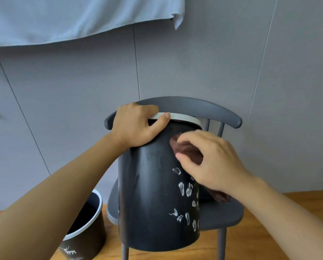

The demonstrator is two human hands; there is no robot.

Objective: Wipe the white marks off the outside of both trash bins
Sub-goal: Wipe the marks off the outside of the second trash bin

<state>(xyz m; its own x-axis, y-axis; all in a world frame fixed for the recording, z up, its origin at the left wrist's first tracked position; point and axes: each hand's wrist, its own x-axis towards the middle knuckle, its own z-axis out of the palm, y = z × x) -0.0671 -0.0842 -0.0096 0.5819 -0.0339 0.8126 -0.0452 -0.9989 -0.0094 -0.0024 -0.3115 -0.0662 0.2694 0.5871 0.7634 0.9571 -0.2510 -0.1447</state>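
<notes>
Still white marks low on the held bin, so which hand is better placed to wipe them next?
The right hand: it holds the brown cloth just above the white marks. The left hand grips the bin's rim.

Both bare forearms reach forward from the lower corners of the view. The left hand (138, 126) is raised, wrist bent, its fingers hooked over the far side of a bin's pale rim (183, 117) and the thumb pressed along the near edge of that rim. The right hand (211, 160) sits lower and to the right, palm turned toward the bin wall, fingers curled and pinching a dark brown cloth (188, 151) against it
</notes>
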